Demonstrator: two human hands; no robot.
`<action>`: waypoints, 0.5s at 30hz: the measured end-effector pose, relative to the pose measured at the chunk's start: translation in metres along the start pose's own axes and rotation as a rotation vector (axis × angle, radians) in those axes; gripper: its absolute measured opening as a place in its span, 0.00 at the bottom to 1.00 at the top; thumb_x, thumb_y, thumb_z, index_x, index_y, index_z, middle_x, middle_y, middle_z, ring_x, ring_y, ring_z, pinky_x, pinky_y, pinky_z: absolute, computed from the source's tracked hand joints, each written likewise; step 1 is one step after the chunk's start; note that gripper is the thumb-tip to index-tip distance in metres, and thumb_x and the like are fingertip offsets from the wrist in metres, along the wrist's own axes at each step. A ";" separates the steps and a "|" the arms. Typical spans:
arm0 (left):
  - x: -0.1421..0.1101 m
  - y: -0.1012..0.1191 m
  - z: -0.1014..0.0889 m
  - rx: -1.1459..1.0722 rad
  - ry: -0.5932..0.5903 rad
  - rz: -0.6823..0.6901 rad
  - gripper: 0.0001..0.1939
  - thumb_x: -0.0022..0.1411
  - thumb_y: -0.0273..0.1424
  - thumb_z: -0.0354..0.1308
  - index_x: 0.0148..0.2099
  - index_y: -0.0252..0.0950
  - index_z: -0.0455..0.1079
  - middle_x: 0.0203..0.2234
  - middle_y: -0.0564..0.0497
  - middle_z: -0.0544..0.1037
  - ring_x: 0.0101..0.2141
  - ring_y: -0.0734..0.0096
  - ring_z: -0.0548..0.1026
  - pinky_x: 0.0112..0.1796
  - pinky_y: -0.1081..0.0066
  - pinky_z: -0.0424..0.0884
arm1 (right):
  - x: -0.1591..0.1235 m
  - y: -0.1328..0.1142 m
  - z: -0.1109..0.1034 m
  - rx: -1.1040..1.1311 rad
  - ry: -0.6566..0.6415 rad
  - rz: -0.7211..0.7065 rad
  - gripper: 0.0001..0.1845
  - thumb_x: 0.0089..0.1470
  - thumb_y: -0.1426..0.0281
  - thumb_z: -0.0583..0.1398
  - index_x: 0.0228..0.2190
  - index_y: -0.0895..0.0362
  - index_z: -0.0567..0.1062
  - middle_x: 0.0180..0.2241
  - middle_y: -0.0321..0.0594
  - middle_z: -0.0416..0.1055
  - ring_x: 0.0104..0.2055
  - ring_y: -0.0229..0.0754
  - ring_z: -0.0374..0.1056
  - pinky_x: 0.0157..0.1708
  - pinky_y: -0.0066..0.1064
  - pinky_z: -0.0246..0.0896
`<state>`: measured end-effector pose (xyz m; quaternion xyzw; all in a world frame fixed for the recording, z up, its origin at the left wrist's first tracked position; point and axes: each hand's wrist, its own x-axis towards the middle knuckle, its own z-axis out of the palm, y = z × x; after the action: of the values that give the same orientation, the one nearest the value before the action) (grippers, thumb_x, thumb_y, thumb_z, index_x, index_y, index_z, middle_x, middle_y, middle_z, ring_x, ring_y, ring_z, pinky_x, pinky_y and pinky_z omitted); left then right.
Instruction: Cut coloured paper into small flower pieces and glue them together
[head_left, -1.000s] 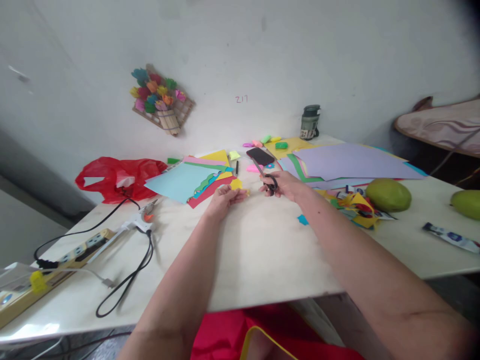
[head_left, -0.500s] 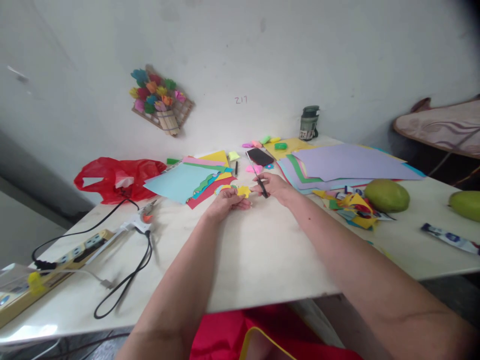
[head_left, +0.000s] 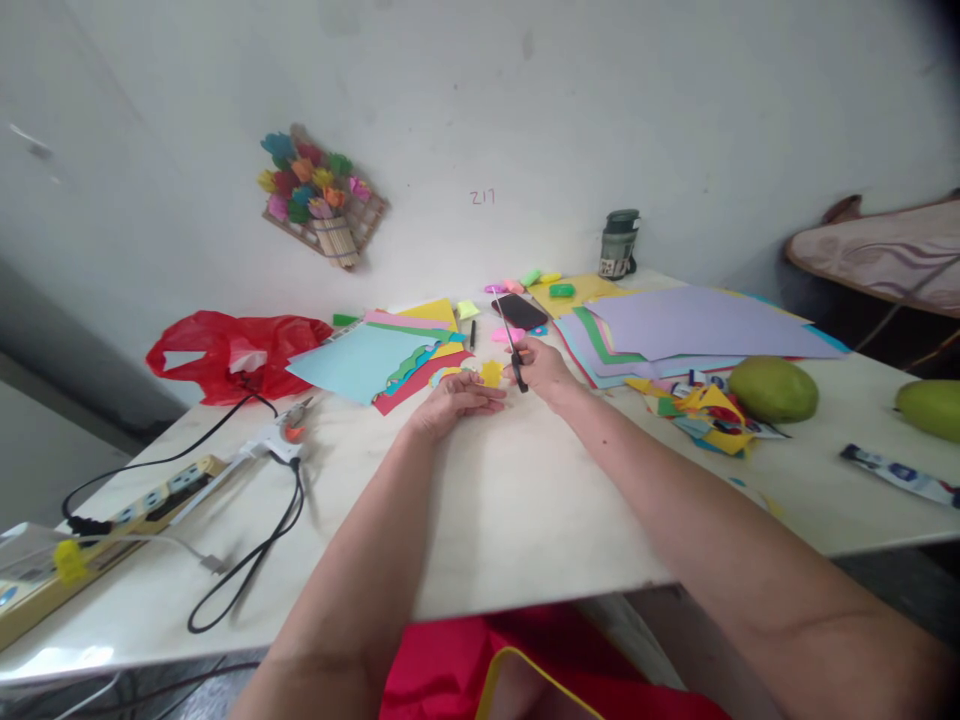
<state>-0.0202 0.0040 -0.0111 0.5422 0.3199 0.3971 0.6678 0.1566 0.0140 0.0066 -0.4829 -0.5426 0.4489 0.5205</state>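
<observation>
My right hand (head_left: 541, 368) is closed round the dark handles of a pair of scissors (head_left: 508, 325), whose blades point up and away from me. Just left of them lies a small yellow paper flower cutout (head_left: 492, 374). My left hand (head_left: 457, 398) rests low over the white table, its fingers stretched out beside the cutout; I see no clear grip on it. Behind the left fingers are more pale paper cutouts (head_left: 444, 375), partly covered by the hand.
Coloured sheets (head_left: 360, 360) lie left, with a larger stack (head_left: 675, 325) right. A phone (head_left: 519, 311) and pen (head_left: 472, 334) sit behind my hands. Paper scraps (head_left: 712, 412), mangoes (head_left: 772, 390), a glue gun (head_left: 279, 436), a power strip (head_left: 142, 520) and a red bag (head_left: 217, 355) surround the work area.
My left fingers have straightened and come off the yellow flower cutout, which they were touching. The scissors in my right hand have shifted slightly left and turned more upright.
</observation>
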 end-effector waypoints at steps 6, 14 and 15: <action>0.003 -0.005 0.002 0.035 0.126 0.014 0.18 0.43 0.34 0.70 0.31 0.31 0.66 0.32 0.41 0.80 0.30 0.63 0.79 0.38 0.64 0.73 | 0.001 0.002 0.003 -0.003 0.009 -0.006 0.18 0.37 0.82 0.61 0.34 0.57 0.69 0.19 0.28 0.66 0.19 0.33 0.65 0.21 0.24 0.61; 0.006 -0.009 0.001 0.037 0.183 0.034 0.19 0.41 0.38 0.70 0.29 0.33 0.67 0.28 0.44 0.80 0.28 0.65 0.79 0.35 0.66 0.74 | -0.004 -0.003 0.006 0.020 -0.009 0.037 0.17 0.37 0.83 0.61 0.32 0.57 0.68 0.17 0.26 0.65 0.17 0.33 0.65 0.19 0.23 0.61; 0.006 -0.009 0.001 0.035 0.191 0.042 0.19 0.41 0.38 0.70 0.29 0.33 0.66 0.28 0.45 0.80 0.27 0.65 0.79 0.35 0.66 0.74 | -0.005 -0.003 0.006 0.028 -0.013 0.042 0.17 0.37 0.83 0.61 0.32 0.57 0.68 0.17 0.26 0.65 0.17 0.33 0.64 0.18 0.23 0.60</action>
<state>-0.0150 0.0083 -0.0197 0.5201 0.3775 0.4555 0.6160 0.1507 0.0091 0.0088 -0.4839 -0.5294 0.4702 0.5143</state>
